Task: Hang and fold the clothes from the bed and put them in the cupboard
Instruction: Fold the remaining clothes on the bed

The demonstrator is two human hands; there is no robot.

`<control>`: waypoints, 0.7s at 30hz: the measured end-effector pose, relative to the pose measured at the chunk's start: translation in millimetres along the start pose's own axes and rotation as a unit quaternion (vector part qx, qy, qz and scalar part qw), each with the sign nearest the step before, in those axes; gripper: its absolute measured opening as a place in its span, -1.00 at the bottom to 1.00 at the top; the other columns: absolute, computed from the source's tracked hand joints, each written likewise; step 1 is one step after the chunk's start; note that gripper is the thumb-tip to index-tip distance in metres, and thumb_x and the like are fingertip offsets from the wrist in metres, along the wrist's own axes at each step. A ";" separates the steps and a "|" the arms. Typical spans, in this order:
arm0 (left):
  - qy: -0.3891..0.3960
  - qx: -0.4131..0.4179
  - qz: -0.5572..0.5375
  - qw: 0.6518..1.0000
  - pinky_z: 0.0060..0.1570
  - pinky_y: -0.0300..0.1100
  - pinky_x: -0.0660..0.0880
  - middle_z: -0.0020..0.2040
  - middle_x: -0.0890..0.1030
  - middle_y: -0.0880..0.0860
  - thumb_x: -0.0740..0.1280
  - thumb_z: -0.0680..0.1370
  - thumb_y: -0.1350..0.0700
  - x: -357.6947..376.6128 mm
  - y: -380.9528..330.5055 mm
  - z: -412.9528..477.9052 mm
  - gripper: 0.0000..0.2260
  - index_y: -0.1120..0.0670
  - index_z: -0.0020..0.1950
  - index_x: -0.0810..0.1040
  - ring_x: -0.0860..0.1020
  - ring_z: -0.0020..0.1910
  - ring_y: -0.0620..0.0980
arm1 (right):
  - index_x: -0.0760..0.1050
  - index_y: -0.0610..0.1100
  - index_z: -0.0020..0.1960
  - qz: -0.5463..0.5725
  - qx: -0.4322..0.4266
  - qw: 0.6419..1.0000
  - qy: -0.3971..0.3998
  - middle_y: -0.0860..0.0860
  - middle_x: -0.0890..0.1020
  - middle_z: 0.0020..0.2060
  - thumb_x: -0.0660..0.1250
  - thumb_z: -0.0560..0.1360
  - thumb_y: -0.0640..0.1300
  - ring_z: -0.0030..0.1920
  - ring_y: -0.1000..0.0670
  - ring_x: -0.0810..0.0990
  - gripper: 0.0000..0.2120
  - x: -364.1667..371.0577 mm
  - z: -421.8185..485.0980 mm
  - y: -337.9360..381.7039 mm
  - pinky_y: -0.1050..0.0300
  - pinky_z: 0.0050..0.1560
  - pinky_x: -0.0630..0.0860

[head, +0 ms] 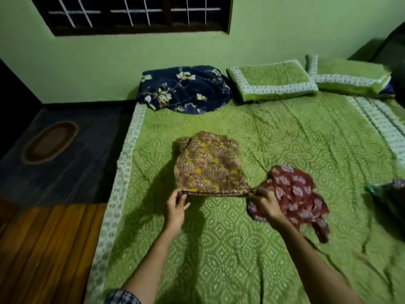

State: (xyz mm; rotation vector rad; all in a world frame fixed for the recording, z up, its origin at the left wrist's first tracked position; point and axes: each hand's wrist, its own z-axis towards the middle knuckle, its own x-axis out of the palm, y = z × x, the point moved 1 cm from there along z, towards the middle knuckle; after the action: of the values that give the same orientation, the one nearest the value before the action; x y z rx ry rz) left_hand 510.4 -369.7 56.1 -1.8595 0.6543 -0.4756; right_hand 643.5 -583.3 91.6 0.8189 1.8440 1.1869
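Note:
A brown and yellow patterned garment (208, 165) hangs over the green bed (285, 137), its far end near the sheet. My left hand (176, 205) pinches the left end of its near edge. At the right end of that stretched edge, my right hand (266, 204) pinches the cloth. A crumpled maroon garment with pale flowers (295, 194) lies on the bed just right of my right hand. Another dark garment (392, 194) shows at the right border, partly cut off.
A navy floral pillow (184, 88) and two green pillows (271, 80) (350, 77) lie at the head of the bed by the green wall. Left of the bed are a dark floor with an oval mat (50, 142) and a wooden surface (48, 249).

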 end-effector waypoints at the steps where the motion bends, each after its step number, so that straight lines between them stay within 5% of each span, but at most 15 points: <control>1: 0.002 -0.033 0.018 0.999 -0.03 -0.09 0.52 0.06 0.43 0.14 0.14 0.58 0.37 -8.1 26.9 -8.8 -0.74 0.35 0.27 0.38 0.44 -0.16 -0.12 | 0.43 -0.18 -0.34 -0.042 0.023 0.999 0.010 0.04 0.40 -0.48 0.30 0.49 -0.36 -0.41 0.08 0.33 -0.75 2.3 -10.9 -25.8 0.14 -0.38 0.21; 4: 0.033 -0.063 0.119 0.990 -0.20 -0.24 0.51 -0.06 0.51 0.09 0.18 0.57 0.36 -32.2 94.0 -34.7 -0.79 0.31 0.19 0.45 0.49 -0.08 0.06 | 0.57 -0.25 -0.23 -0.159 0.064 0.984 0.044 -0.10 0.58 -0.36 0.35 0.43 -0.22 -0.28 -0.04 0.46 -0.90 14.5 -42.9 -93.4 0.06 -0.27 0.33; 6: 0.063 -0.054 0.199 0.976 -0.02 -0.08 0.49 -0.08 0.54 0.08 0.22 0.55 0.36 -47.7 130.5 -58.7 -0.82 0.30 0.13 0.50 0.48 0.02 0.08 | 0.64 -0.21 -0.14 -0.277 0.028 0.958 0.066 -0.13 0.68 -0.17 0.33 0.40 -0.24 -0.15 -0.12 0.59 -0.88 24.4 -66.5 -131.8 0.04 -0.08 0.43; 10: 0.115 0.120 0.390 0.906 0.26 -0.44 0.20 0.37 0.33 0.18 0.27 0.48 0.45 -72.7 167.8 -94.2 -0.84 0.35 0.02 0.56 0.34 0.31 0.01 | 0.63 -0.23 -0.06 -0.392 -0.080 0.902 0.161 -0.17 0.62 0.12 0.40 0.29 -0.36 0.21 -0.32 0.51 -0.77 37.8 -111.3 -188.5 -0.22 0.24 0.42; 13: 0.225 0.214 0.506 0.805 0.44 -0.04 0.12 0.49 0.19 0.12 0.26 0.49 0.38 -86.7 194.9 -107.9 -0.90 0.26 -0.08 0.55 0.13 0.46 0.06 | 0.61 -0.29 -0.02 -0.428 -0.092 0.873 0.214 -0.21 0.59 0.17 0.34 0.31 -0.41 0.32 -0.32 0.41 -0.75 39.1 -138.1 -217.8 -0.25 0.32 0.24; 17: 0.322 0.065 0.504 0.799 0.40 -0.04 0.19 0.42 0.32 0.20 0.22 0.56 0.32 -92.7 216.5 -128.7 -0.67 0.25 0.34 0.43 0.25 0.44 0.14 | 0.54 -0.24 0.15 -0.412 0.017 0.868 0.277 -0.22 0.59 0.14 0.27 0.47 -0.32 0.20 -0.21 0.53 -0.73 34.3 -162.7 -235.4 0.02 0.15 0.46; 21: 0.405 -0.111 0.526 0.740 0.07 -0.18 0.41 0.19 0.55 0.15 0.24 0.57 0.23 -96.8 232.6 -147.4 -0.75 0.18 0.24 0.51 0.51 0.17 0.10 | 0.50 -0.28 0.20 -0.433 0.153 0.803 0.379 -0.23 0.58 0.14 0.26 0.51 -0.19 0.17 -0.21 0.53 -0.70 43.5 -169.0 -234.5 0.04 0.01 0.41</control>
State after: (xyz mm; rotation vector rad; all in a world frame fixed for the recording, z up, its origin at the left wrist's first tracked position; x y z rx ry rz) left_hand 297.2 -481.0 -109.3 -1.0879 2.2532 -0.4079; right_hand 451.6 -702.8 -93.7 -0.4865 2.6450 0.6103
